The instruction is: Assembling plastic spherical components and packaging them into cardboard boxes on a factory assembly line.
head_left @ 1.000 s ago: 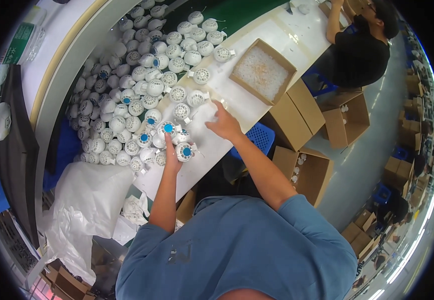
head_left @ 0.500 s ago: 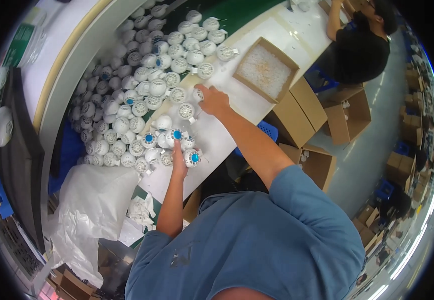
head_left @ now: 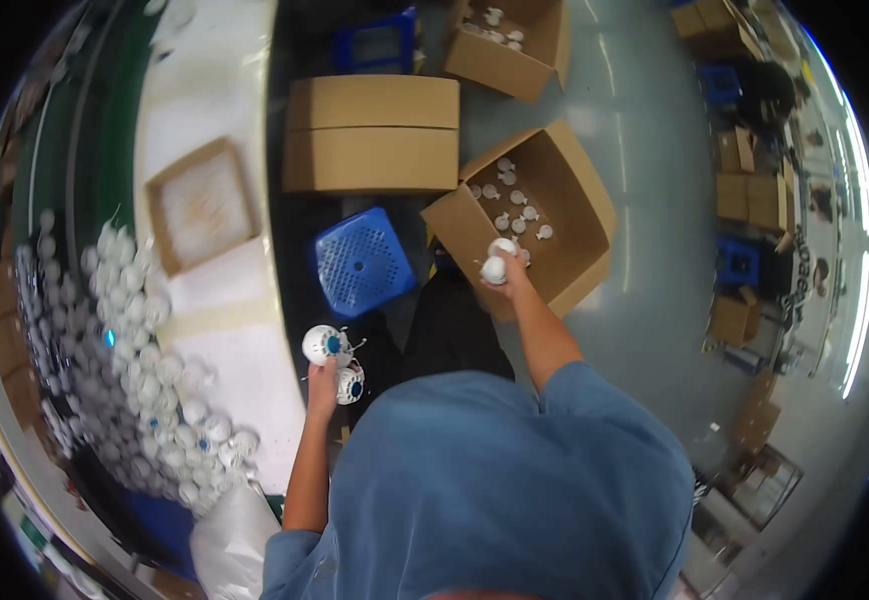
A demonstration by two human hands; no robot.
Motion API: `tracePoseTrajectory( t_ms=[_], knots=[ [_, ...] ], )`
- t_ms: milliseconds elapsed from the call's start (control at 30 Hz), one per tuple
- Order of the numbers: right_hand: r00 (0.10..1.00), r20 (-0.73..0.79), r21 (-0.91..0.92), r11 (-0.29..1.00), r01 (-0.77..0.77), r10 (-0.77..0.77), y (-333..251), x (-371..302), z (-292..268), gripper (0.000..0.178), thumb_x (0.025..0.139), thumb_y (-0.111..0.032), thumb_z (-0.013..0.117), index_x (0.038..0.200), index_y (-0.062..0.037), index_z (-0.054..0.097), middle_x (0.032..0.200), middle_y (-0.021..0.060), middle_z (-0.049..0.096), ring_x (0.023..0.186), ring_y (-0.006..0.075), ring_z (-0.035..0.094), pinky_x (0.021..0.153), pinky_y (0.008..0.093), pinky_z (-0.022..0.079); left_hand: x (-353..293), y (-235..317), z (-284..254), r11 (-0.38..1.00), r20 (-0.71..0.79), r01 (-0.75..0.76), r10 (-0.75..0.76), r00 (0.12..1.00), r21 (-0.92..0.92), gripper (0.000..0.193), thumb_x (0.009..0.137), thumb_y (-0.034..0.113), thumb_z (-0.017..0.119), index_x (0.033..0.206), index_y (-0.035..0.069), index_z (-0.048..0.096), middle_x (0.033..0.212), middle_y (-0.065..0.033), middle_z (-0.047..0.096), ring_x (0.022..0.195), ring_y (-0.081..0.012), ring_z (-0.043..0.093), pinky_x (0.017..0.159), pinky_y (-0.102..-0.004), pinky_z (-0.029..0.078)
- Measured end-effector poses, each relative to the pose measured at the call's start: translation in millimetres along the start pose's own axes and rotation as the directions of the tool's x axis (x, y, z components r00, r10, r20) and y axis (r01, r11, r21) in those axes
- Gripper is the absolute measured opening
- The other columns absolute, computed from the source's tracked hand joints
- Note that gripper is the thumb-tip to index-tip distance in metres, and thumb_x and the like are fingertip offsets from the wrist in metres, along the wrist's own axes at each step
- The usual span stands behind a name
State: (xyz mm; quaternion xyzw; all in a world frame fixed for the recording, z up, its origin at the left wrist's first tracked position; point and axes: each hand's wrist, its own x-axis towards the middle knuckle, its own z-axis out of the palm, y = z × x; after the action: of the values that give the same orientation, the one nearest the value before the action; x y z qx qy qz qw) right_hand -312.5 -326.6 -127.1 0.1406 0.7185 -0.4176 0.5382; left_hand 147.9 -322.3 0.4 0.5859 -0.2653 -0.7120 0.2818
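Observation:
My left hand (head_left: pixel 322 388) is closed around white ball-shaped parts (head_left: pixel 320 344) with slotted faces and blue centres, beside the table's edge. Thin wires stick out from them. Over the near left corner of an open cardboard box (head_left: pixel 586 195), my right hand (head_left: pixel 516 280) grips a couple of white ball-shaped parts (head_left: pixel 494 269); their slotted faces do not show. Several similar white parts (head_left: pixel 518 197) lie scattered on the box's bottom. On the left, a big heap of these parts (head_left: pixel 144 375) covers the side of the white table (head_left: pixel 229 365).
A shallow carton (head_left: pixel 159 225) with whitish contents sits on the table. Beside the table stand a blue plastic stool (head_left: pixel 364 262) and a closed cardboard box (head_left: pixel 372 135). Another open box (head_left: pixel 504 65) is farther off. A plastic bag (head_left: pixel 234 545) hangs at the near left.
My body and view have turned right, from the table to the boxes. My right hand has moved from the heap's edge to over the open box; my left still holds its parts.

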Motion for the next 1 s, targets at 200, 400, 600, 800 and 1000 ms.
tracePoseTrajectory(
  t_ms=[200, 400, 600, 800, 1000],
  knots=[
    [0.992, -0.07, 0.377, 0.923, -0.074, 0.108, -38, 119, -113, 0.065, 0.088, -0.036, 0.063, 0.142, -0.0313, 0.027, 0.125, 0.0115, 0.053, 0.103, 0.0377, 0.059, 0.077, 0.0569, 0.052, 141, -43, 145, 0.932, 0.17, 0.113, -0.18, 0.969, 0.344, 0.051, 0.097, 0.047, 0.048, 0.121, 0.002, 0.052, 0.097, -0.0106, 0.065, 0.076, -0.0197, 0.066, 0.069, -0.0314, 0.053],
    [0.976, 0.19, -0.186, 0.972, 0.142, -0.107, -19, 136, -99, 0.069, 0.092, -0.043, 0.057, 0.15, -0.0284, 0.023, 0.141, 0.0124, 0.043, 0.111, 0.0355, 0.054, 0.084, 0.0526, 0.047, 275, -88, 348, 0.921, 0.212, 0.241, -0.313, 0.926, 0.307, 0.054, 0.094, 0.052, 0.053, 0.124, 0.006, 0.051, 0.095, -0.0045, 0.062, 0.084, -0.0151, 0.061, 0.073, -0.0299, 0.051],
    [0.948, 0.297, 0.437, 0.899, -0.027, -0.116, -42, 163, -79, 0.066, 0.093, -0.037, 0.057, 0.15, -0.0216, 0.027, 0.141, 0.0097, 0.042, 0.1, 0.0261, 0.058, 0.075, 0.0463, 0.051, 343, -131, 503, 0.869, 0.158, 0.333, -0.411, 0.898, 0.366, 0.058, 0.09, 0.042, 0.064, 0.136, 0.012, 0.046, 0.101, -0.0055, 0.061, 0.097, -0.0162, 0.06, 0.068, -0.0314, 0.052],
    [0.986, 0.143, -0.11, 0.989, 0.097, -0.081, -26, 233, -107, 0.057, 0.091, -0.013, 0.055, 0.145, -0.0134, 0.037, 0.101, 0.0071, 0.061, 0.071, 0.0171, 0.059, 0.057, 0.0307, 0.049, 320, -173, 437, 0.79, 0.244, 0.036, -0.232, 0.942, 0.612, 0.05, 0.086, 0.022, 0.068, 0.132, 0.007, 0.054, 0.11, -0.01, 0.064, 0.093, -0.0175, 0.061, 0.073, -0.0332, 0.052],
    [0.941, 0.331, -0.322, 0.928, 0.186, -0.074, -7, 137, -70, 0.048, 0.092, -0.017, 0.059, 0.138, -0.011, 0.045, 0.094, 0.0026, 0.066, 0.067, 0.0112, 0.06, 0.055, 0.023, 0.048, 155, -132, 222, 0.919, 0.052, 0.07, -0.098, 0.994, 0.387, 0.031, 0.091, 0.01, 0.059, 0.122, 0.007, 0.059, 0.103, 0.0005, 0.063, 0.085, -0.0096, 0.06, 0.07, -0.0245, 0.049]
  ],
)
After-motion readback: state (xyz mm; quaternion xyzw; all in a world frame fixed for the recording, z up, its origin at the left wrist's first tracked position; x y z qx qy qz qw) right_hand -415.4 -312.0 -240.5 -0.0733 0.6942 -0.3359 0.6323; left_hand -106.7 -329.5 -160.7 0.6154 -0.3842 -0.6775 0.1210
